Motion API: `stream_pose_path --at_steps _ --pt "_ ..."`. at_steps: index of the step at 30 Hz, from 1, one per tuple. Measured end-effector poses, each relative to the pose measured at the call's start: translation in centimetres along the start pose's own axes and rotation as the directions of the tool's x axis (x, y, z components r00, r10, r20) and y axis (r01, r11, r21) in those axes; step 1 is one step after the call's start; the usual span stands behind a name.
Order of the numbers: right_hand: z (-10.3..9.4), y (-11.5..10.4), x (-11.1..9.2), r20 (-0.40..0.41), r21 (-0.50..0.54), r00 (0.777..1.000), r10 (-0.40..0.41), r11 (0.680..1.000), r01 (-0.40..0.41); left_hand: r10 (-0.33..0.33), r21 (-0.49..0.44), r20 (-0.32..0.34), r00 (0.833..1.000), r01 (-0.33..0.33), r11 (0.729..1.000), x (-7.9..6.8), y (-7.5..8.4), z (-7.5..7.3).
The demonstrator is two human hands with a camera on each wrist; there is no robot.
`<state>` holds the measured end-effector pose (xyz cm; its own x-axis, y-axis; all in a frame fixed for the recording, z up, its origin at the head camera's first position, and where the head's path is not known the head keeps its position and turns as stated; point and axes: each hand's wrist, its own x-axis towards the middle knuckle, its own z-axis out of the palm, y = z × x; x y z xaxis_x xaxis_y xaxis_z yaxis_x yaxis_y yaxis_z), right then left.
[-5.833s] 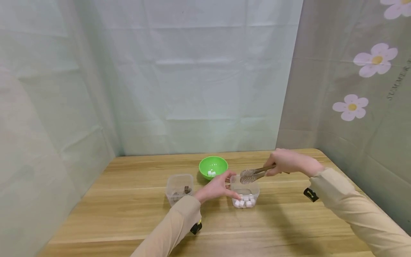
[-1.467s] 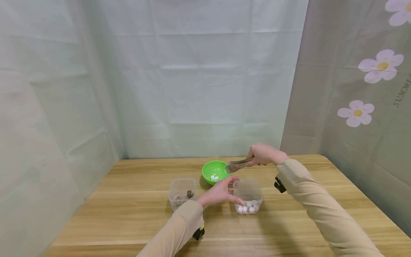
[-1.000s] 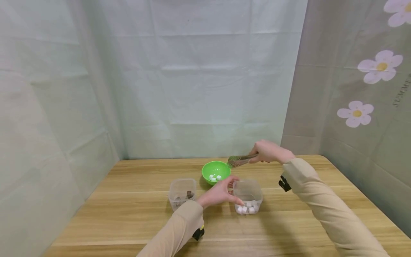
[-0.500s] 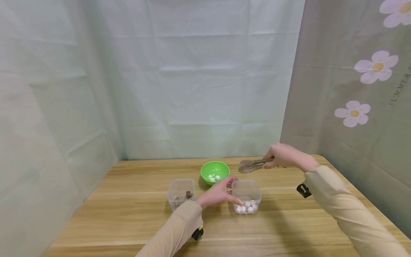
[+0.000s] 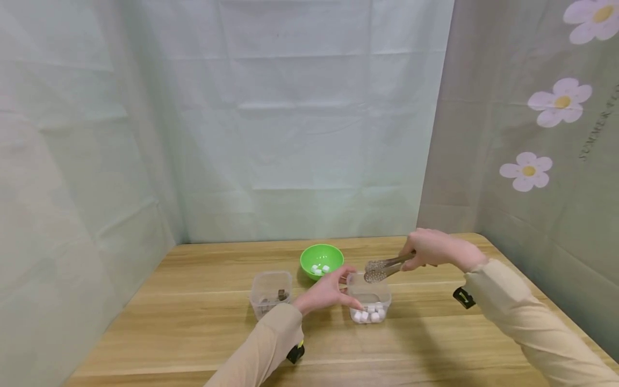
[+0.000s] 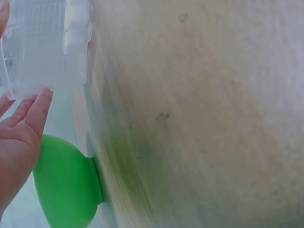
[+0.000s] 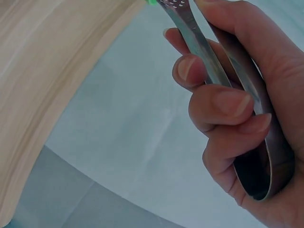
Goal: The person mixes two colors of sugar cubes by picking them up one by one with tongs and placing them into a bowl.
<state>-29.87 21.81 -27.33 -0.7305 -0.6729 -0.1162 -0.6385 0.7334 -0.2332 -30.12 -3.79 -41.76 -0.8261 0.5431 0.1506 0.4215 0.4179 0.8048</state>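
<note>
My right hand [image 5: 430,248] grips metal tongs [image 5: 390,264] with perforated tips. The tips stand apart above a clear plastic container [image 5: 388,294], with nothing visible between them. Several small white cubes [image 5: 370,313] lie in that container. My left hand [image 5: 326,293] holds the container's left side, thumb at the front and fingers behind; in the left wrist view the fingertips [image 6: 43,95] touch its wall. Behind the left hand stands a green bowl [image 5: 321,253] with white cubes [image 5: 317,271] at its bottom. The right wrist view shows fingers [image 7: 223,107] curled round the tongs' arms.
A second clear container [image 5: 258,285], holding brown cubes [image 5: 282,294], stands to the left, partly behind the left forearm. Everything rests on a wooden table [image 5: 193,312]. Pale cloth [image 5: 309,134] hangs behind and at both sides.
A third white cube has dropped into the green bowl. The right hand has moved the tongs rightward from the bowl, then lowered them over the right container. The left hand stays put.
</note>
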Motion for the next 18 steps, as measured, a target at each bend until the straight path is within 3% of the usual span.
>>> stream_pose_path --at_steps 18 --pt "3.6 -1.0 2.3 0.067 -0.036 0.997 -0.032 0.999 0.034 0.002 -0.034 0.003 1.0 -0.002 0.999 0.0 -0.1 -0.1"
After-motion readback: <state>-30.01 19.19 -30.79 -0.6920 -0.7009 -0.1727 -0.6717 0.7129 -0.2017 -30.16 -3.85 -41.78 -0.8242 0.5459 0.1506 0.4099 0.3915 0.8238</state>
